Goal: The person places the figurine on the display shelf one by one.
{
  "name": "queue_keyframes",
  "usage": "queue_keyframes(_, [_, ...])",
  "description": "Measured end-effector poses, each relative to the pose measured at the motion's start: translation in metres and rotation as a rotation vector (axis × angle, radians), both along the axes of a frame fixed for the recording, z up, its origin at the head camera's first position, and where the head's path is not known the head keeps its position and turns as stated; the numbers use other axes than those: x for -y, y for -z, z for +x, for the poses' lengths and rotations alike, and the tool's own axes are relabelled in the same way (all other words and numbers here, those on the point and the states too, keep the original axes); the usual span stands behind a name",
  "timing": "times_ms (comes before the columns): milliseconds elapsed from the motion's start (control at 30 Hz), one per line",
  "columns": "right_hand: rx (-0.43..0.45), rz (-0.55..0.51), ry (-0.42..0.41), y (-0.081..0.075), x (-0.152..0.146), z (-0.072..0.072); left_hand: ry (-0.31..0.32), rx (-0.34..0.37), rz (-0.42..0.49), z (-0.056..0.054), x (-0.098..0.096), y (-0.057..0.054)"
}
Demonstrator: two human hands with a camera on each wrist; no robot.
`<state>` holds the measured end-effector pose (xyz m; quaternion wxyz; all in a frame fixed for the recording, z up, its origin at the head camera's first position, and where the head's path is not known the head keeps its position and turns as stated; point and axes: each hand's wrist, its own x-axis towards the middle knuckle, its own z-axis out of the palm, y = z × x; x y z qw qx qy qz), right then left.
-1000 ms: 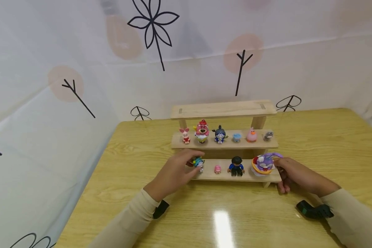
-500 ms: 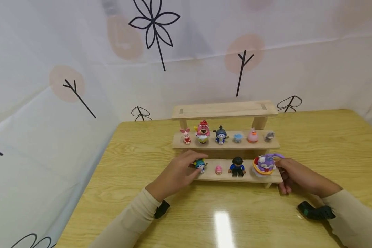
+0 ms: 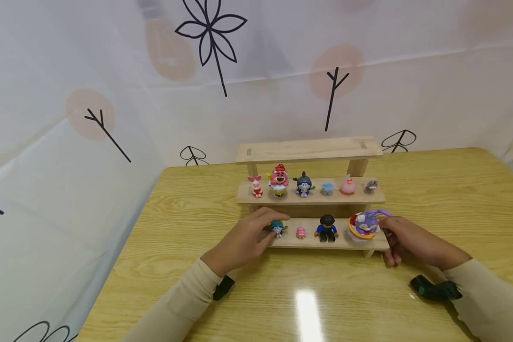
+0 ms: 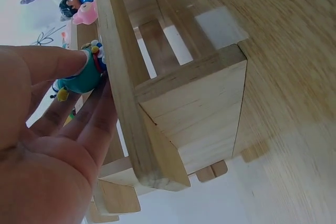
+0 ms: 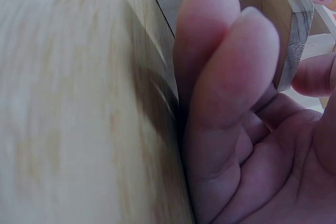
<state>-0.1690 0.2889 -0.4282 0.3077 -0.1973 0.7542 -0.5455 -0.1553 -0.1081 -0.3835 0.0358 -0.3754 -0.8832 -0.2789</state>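
Note:
At the left end of the lower board of a wooden display shelf (image 3: 308, 150), my left hand (image 3: 248, 235) pinches a small figurine with a teal hat (image 3: 277, 229). In the left wrist view my thumb presses the figurine's teal hat (image 4: 83, 81), and the other fingers lie behind it. My right hand (image 3: 414, 242) grips the right end of that board, beside a purple bunny-like figurine (image 3: 365, 224) in an orange-rimmed cup. In the right wrist view, two curled fingers (image 5: 231, 77) sit low against the shelf's end, close to the table. The purple figurine partly hides my right fingertips.
Between the hands sit a tiny pink figurine (image 3: 301, 232) and a toy man in blue (image 3: 327, 229). The middle board bears several figurines, including a pink bear (image 3: 279, 179) and a pink bird (image 3: 348, 185). A patterned white cloth (image 3: 273, 109) hangs behind the wooden table (image 3: 188, 204).
My left hand has moved slightly to the right along the lower board, and the teal-hatted figurine with it. My right hand stays at the shelf's end.

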Motion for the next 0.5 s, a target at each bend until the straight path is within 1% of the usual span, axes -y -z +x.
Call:
queue_keyframes(167, [-0.010,-0.001,-0.006,0.0000,-0.0005,-0.0004,0.011,-0.036,-0.008,-0.0003,-0.0017,0.0010])
queue_keyframes(300, [0.001,-0.015,-0.003,0.0012,-0.0008,-0.0005,0.010,-0.063,-0.022,0.0004,-0.0023,0.0015])
queue_keyframes(400, [0.010,-0.029,-0.001,0.0019,-0.0013,-0.0002,-0.005,-0.102,-0.033,0.0030,-0.0018,-0.0007])
queue_keyframes(500, [0.016,-0.035,-0.001,0.0028,-0.0021,0.0006,-0.031,-0.171,-0.029,0.0081,0.0001,-0.0071])
